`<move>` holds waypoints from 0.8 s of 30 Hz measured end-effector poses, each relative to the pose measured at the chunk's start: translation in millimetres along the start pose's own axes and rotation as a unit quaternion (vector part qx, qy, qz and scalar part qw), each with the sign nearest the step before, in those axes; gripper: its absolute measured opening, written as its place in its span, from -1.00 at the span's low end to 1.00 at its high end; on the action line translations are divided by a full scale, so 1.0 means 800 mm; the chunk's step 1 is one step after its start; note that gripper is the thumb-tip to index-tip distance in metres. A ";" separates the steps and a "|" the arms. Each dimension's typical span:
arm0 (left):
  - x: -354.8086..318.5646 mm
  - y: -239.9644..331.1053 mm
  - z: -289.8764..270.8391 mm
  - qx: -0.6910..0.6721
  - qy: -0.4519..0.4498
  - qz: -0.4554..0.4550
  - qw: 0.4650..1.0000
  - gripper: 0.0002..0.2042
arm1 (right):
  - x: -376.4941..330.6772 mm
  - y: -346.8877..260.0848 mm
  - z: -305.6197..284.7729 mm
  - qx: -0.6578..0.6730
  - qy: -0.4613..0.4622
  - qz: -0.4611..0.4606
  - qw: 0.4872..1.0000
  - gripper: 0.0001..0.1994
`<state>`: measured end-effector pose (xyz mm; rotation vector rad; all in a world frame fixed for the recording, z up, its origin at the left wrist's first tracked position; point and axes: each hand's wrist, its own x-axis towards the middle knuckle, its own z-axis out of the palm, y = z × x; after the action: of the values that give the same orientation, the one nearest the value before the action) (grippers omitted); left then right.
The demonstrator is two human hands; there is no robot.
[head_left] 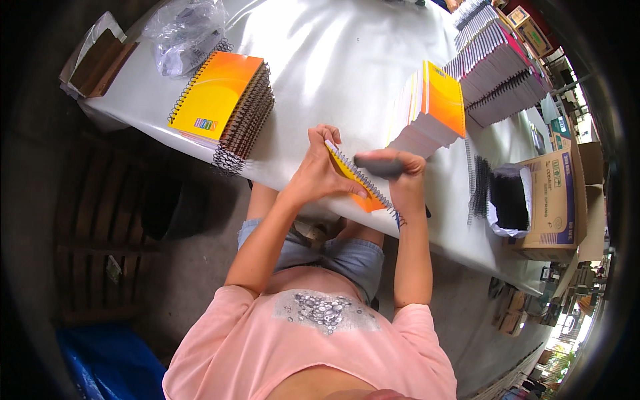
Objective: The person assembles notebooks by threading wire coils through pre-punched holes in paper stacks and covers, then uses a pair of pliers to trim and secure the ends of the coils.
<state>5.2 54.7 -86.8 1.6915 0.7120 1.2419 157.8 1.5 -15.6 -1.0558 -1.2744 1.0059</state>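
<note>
In front of my body, at the table's near edge, my left hand (315, 172) grips a yellow-and-orange notebook (369, 202) held tilted, its spine turned up. A dark wire spiral (363, 177) runs along that spine, and its loose end sticks out past the notebook near my right wrist. My right hand (408, 181) is closed round a dark, rounded tool (379, 165), whose tip lies beside the spiral. Motion blurs the tool, so its exact kind cannot be made out.
Spiral-bound notebooks are stacked (223, 87) at left on the white-covered table (313, 100). Unbound ones form a pile (440, 100) at right, with taller paper stacks (497, 70) behind. A cardboard box (550, 193) holds black spirals (510, 200). A clear plastic bag (183, 37) lies far left.
</note>
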 end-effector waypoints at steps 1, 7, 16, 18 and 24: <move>-0.001 0.000 -0.005 0.002 -0.011 0.004 1.000 -0.01 | 0.002 -0.005 0.010 -0.109 -0.046 -0.048 0.992 -0.70; 0.000 -0.002 -0.003 0.033 -0.029 0.040 0.998 -0.01 | 0.004 0.002 0.013 -0.237 0.023 -0.006 0.971 -0.75; -0.007 0.000 -0.012 -0.078 -0.007 -0.029 0.996 -0.39 | -0.036 -0.021 -0.063 -0.318 0.205 -0.012 0.926 -0.68; -0.011 0.008 -0.017 -0.170 0.011 -0.085 0.982 -0.55 | -0.062 -0.015 -0.130 -0.482 0.324 -0.023 0.814 -0.67; -0.012 0.049 -0.014 -0.251 0.136 -0.111 0.952 -0.64 | -0.095 0.006 -0.168 -0.759 0.229 0.221 0.568 -0.54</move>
<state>-10.7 33.2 -54.2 1.0098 0.6569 1.3668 288.8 -77.5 -38.9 -2.8171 -1.2593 -0.4569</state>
